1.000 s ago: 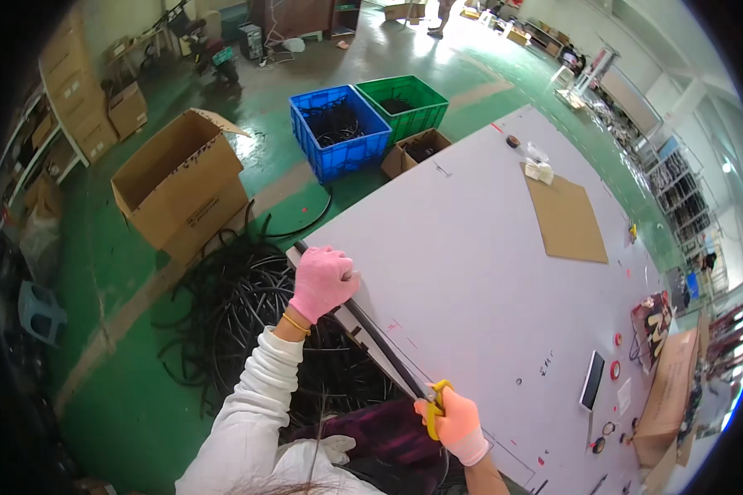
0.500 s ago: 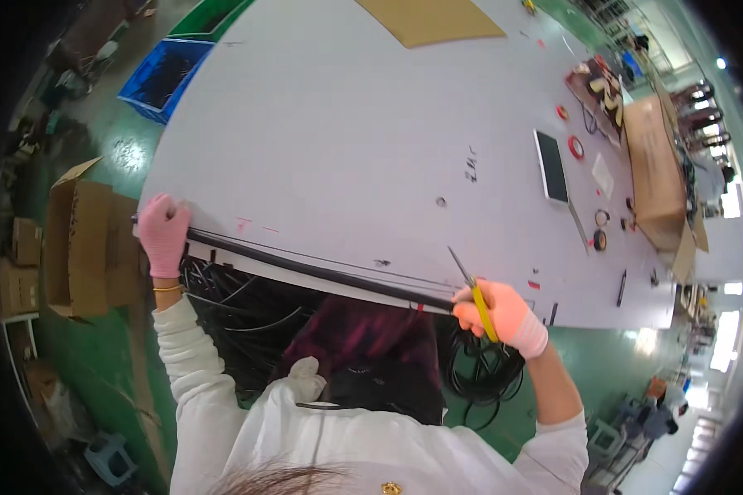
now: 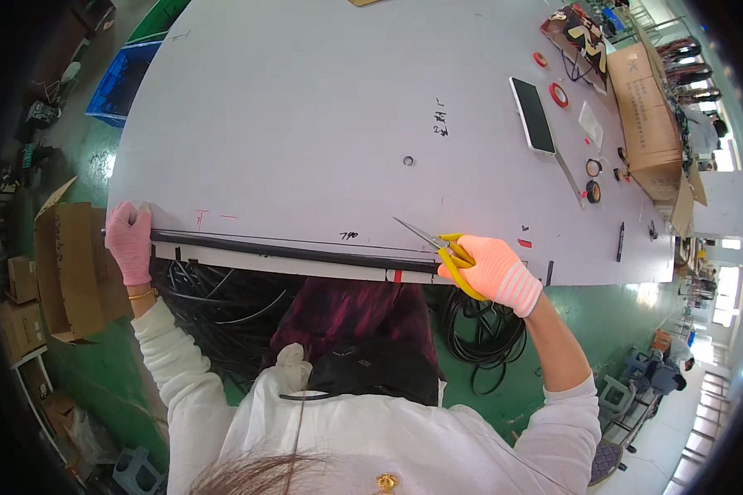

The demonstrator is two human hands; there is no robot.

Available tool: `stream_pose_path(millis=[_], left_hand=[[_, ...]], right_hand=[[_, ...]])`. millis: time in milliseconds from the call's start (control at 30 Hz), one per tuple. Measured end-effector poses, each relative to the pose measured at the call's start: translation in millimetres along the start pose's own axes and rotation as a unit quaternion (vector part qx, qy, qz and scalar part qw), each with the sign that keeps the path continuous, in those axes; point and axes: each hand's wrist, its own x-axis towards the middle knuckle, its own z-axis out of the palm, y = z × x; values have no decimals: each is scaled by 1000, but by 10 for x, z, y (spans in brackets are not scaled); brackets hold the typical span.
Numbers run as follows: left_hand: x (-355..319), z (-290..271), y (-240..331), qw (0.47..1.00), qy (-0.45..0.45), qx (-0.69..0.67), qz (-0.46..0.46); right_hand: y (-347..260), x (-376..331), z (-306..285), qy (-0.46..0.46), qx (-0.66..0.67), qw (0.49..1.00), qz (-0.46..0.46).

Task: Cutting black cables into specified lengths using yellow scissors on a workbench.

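A long black tube (image 3: 293, 251) lies along the near edge of the pale table (image 3: 305, 107), reaching from one gloved hand to the other. My left hand (image 3: 130, 243), in a pink glove, is closed over the tube's left end at the table's corner. At the tube's right end is my right hand (image 3: 495, 268), also gloved. Its fingers are wrapped round yellow-handled scissors (image 3: 462, 276), whose slim blades point up and left over the table. Whether those fingers also pinch the tube is hidden. Thin lines and markings run along the table beside the tube.
Farther right on the table lie a white-framed tablet (image 3: 533, 117), red tape (image 3: 559, 95), black tape (image 3: 593, 192) and a black pen (image 3: 621, 242). Coils of black tubing (image 3: 483, 334) hang below the near edge. An open cardboard box (image 3: 66, 272) stands at the left.
The scissors have turned, their tips swinging left and lower. My right hand has rolled over around the handles. My left hand still holds the tube's left end, and the whole view has shifted.
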Motion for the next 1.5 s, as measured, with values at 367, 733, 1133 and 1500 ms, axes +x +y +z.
stream_pose_path(millis=[367, 733, 1133, 1500], left_hand=[[8, 8, -38, 999, 5, -50, 18], [46, -20, -8, 1000, -1, 6, 21], [-1473, 567, 3139, 923, -233, -128, 278], [-1540, 714, 3282, 937, -213, -83, 264]], right_hand=[[-41, 45, 27, 21, -90, 995, 31], [-291, 120, -163, -66, -190, 970, 140], [-226, 98, -143, -51, -173, 978, 108], [-88, 90, -86, -24, -160, 984, 68]])
